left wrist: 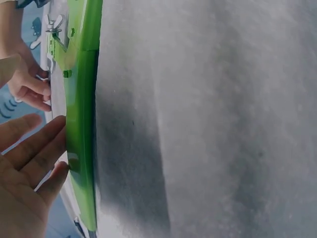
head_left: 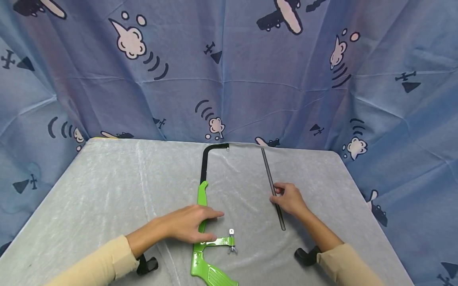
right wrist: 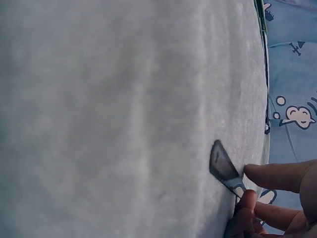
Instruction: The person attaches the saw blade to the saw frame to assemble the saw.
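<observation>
A hacksaw frame (head_left: 202,194) with a green handle and a black bent front bar lies lengthwise on the table, no blade fitted across it. My left hand (head_left: 191,224) is over its green middle part, fingers extended. In the left wrist view, the fingertips (left wrist: 58,130) of that hand meet the side of the green frame (left wrist: 81,124). To the right, a narrow grey hacksaw blade (head_left: 268,171) slants away from me, and my right hand (head_left: 290,200) pinches it below its middle. One blade end (right wrist: 223,163) shows beyond the fingers in the right wrist view.
Grey cloth covers the table (head_left: 107,190). Behind and beside it hangs a blue patterned curtain (head_left: 179,59). A wing-nut post (head_left: 231,242) stands on the frame's short green arm. Black wrist devices (head_left: 146,265) sit under both forearms.
</observation>
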Action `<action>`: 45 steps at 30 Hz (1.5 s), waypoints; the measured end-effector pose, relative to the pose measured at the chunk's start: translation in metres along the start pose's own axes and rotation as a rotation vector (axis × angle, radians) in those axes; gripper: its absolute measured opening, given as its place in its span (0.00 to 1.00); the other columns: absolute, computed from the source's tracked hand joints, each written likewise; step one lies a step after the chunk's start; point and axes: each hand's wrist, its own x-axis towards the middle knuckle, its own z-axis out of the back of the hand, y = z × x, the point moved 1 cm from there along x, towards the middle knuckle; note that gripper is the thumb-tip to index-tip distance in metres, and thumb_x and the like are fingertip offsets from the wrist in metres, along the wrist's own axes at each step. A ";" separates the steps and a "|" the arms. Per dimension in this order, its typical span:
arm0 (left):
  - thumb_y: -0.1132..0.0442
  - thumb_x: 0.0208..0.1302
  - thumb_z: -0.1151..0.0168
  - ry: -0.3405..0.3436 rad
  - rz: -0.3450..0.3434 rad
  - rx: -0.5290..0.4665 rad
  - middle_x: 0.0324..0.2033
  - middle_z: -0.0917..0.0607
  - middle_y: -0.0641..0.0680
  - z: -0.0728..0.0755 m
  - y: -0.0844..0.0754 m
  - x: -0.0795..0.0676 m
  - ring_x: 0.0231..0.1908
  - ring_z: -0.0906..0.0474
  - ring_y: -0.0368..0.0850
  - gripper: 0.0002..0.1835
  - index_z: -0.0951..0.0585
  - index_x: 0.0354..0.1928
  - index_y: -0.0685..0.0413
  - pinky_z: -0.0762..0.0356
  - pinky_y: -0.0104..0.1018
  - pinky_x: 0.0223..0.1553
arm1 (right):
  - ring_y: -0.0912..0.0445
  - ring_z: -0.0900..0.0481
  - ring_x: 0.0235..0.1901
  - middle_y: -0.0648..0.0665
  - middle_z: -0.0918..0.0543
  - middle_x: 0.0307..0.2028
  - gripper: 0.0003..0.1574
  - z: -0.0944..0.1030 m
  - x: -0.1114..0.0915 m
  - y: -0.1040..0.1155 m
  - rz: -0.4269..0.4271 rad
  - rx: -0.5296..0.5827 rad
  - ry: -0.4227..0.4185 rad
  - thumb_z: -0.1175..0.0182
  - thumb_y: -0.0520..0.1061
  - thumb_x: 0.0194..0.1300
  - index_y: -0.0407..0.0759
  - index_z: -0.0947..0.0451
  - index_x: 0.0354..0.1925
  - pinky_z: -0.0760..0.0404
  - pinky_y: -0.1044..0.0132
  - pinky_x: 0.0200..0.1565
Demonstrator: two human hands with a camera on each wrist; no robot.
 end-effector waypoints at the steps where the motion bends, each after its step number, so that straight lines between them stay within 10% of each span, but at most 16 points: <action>1: 0.45 0.64 0.37 0.006 0.002 -0.010 0.56 0.18 0.50 0.000 -0.001 0.000 0.57 0.24 0.38 0.33 0.25 0.65 0.56 0.28 0.36 0.60 | 0.49 0.27 0.37 0.40 0.20 0.38 0.32 0.000 0.000 -0.001 0.003 0.001 -0.007 0.32 0.35 0.56 0.24 0.25 0.58 0.27 0.54 0.44; 45: 0.52 0.58 0.30 0.108 -0.021 0.003 0.34 0.21 0.40 -0.009 -0.012 0.014 0.36 0.27 0.29 0.23 0.16 0.53 0.55 0.29 0.22 0.42 | 0.51 0.25 0.30 0.42 0.20 0.31 0.26 -0.002 0.008 0.000 -0.024 0.052 -0.038 0.33 0.32 0.55 0.29 0.24 0.53 0.28 0.59 0.38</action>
